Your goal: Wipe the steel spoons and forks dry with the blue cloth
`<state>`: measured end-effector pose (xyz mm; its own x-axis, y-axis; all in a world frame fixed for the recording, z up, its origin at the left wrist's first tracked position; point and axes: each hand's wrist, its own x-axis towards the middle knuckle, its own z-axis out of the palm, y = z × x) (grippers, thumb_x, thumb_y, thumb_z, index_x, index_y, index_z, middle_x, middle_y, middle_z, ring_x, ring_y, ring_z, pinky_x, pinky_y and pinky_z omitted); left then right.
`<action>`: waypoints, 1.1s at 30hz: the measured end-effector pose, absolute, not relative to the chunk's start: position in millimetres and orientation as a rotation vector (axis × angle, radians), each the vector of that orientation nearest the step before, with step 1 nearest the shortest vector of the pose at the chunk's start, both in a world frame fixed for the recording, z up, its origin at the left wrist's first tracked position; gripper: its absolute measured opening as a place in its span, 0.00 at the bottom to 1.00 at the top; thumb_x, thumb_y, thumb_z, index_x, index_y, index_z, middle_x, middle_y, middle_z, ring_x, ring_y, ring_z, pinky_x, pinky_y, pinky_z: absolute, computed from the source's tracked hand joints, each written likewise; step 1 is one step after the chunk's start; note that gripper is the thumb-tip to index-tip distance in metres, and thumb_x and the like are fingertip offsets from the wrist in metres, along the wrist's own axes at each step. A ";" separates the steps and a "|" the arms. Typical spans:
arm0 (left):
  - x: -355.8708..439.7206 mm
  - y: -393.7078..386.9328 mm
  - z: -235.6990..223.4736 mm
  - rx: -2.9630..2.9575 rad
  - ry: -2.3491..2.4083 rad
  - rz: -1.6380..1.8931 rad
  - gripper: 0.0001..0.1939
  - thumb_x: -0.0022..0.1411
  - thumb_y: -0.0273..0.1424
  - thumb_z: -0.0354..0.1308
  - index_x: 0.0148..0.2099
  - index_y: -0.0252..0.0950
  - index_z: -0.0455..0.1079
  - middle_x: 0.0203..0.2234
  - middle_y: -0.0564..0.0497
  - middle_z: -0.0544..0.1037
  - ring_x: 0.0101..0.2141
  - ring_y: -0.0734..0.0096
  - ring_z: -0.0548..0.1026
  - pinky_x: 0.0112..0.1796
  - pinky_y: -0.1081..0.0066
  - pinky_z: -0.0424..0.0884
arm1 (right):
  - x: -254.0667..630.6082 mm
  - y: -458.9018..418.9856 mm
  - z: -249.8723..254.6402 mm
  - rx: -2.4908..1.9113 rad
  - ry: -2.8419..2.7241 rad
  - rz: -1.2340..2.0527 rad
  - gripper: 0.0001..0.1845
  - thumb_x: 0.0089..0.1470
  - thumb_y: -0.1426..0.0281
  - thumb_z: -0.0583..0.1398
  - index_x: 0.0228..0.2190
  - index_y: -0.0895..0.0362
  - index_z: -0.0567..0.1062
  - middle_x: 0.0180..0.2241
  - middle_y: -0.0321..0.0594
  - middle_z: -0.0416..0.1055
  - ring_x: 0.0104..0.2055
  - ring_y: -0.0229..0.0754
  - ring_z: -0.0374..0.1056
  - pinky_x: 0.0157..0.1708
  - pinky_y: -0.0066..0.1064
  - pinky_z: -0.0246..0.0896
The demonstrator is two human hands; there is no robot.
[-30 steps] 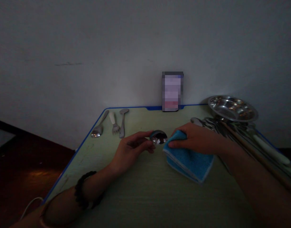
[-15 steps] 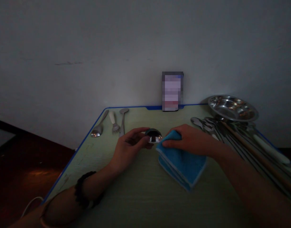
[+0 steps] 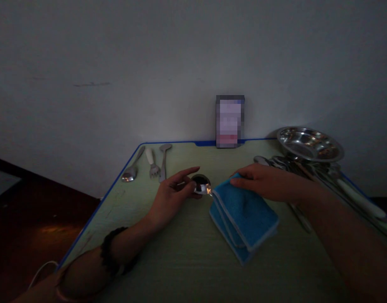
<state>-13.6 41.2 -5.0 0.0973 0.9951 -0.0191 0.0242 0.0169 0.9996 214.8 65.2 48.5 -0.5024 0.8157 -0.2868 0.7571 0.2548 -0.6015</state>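
Above the middle of the table, my left hand (image 3: 176, 191) pinches the rim of a shiny metal spoon (image 3: 201, 184) between thumb and fingers, with the index finger lifted off. Only the spoon's bowl shows; the cloth covers where its handle would be. My right hand (image 3: 256, 179) grips a folded blue cloth (image 3: 244, 214) with pale edging. The cloth's left corner meets the right side of the spoon bowl, and its lower folds hang over the table. Whether the cloth wraps the handle I cannot tell.
A spoon (image 3: 129, 173), a fork with a white handle (image 3: 153, 168) and another utensil (image 3: 163, 162) lie at the left. On the right are a metal bowl (image 3: 310, 145) and a pile of several utensils (image 3: 354, 191). A phone (image 3: 230, 122) leans on the wall (image 3: 168, 71).
My right hand and the cloth have shifted slightly right, away from the spoon bowl. The left index finger has straightened off the spoon, which has moved a little left.
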 end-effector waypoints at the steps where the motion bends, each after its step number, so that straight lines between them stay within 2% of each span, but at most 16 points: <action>1: -13.0 40.9 -4.6 1.264 1.161 1.100 0.18 0.53 0.26 0.60 0.48 0.38 0.71 0.25 0.53 0.76 0.28 0.70 0.77 0.31 0.71 0.77 | 212.3 64.5 48.9 -1.511 -2.409 1.077 0.25 0.53 0.51 0.47 0.26 0.57 0.72 0.25 0.39 0.69 0.27 0.39 0.64 0.25 0.30 0.55; 5: -10.0 40.5 -1.8 1.251 1.188 1.084 0.12 0.53 0.26 0.60 0.42 0.37 0.74 0.32 0.50 0.79 0.32 0.69 0.77 0.29 0.75 0.76 | 196.4 60.8 43.7 -1.432 -2.321 1.129 0.27 0.56 0.53 0.45 0.26 0.59 0.72 0.24 0.39 0.69 0.26 0.37 0.63 0.24 0.29 0.53; 8: -8.4 40.8 -0.1 1.231 1.231 1.104 0.11 0.51 0.26 0.61 0.40 0.37 0.74 0.31 0.51 0.80 0.30 0.69 0.77 0.29 0.75 0.75 | 188.7 58.4 37.7 -1.394 -2.334 1.191 0.26 0.54 0.51 0.47 0.29 0.59 0.73 0.26 0.40 0.71 0.27 0.38 0.64 0.25 0.29 0.54; 11: -8.7 41.6 -0.8 1.222 1.232 1.120 0.11 0.52 0.27 0.61 0.40 0.36 0.74 0.31 0.50 0.80 0.29 0.69 0.77 0.29 0.74 0.76 | 188.9 57.4 34.7 -1.426 -2.404 1.247 0.26 0.47 0.49 0.54 0.30 0.60 0.73 0.27 0.41 0.72 0.27 0.39 0.66 0.23 0.28 0.54; 15: -10.9 42.5 -4.2 1.268 1.218 1.111 0.12 0.53 0.28 0.60 0.42 0.35 0.72 0.32 0.49 0.80 0.31 0.69 0.78 0.30 0.73 0.76 | 191.5 58.5 33.0 -1.425 -2.448 1.318 0.21 0.45 0.53 0.57 0.27 0.59 0.74 0.26 0.40 0.72 0.25 0.38 0.66 0.20 0.26 0.53; 22: -11.2 39.3 -5.9 1.461 1.254 1.088 0.12 0.54 0.31 0.61 0.42 0.37 0.71 0.25 0.55 0.78 0.28 0.73 0.76 0.31 0.74 0.74 | 185.4 60.3 25.8 -1.548 -2.233 1.272 0.17 0.44 0.57 0.59 0.20 0.59 0.72 0.19 0.37 0.68 0.20 0.35 0.62 0.16 0.25 0.50; 28: -13.3 39.0 -5.0 1.704 1.233 1.032 0.10 0.59 0.31 0.56 0.44 0.39 0.72 0.36 0.52 0.77 0.38 0.71 0.74 0.41 0.72 0.69 | 181.2 58.6 15.0 -1.510 -1.985 1.387 0.14 0.43 0.60 0.60 0.23 0.59 0.74 0.20 0.38 0.70 0.20 0.36 0.63 0.16 0.26 0.52; 33: -12.4 36.4 -5.9 1.790 1.184 1.071 0.13 0.63 0.31 0.49 0.49 0.38 0.68 0.40 0.50 0.72 0.41 0.71 0.70 0.42 0.71 0.66 | 183.0 63.0 8.9 -1.519 -1.729 1.360 0.12 0.42 0.61 0.61 0.23 0.59 0.74 0.22 0.40 0.73 0.22 0.39 0.66 0.19 0.29 0.56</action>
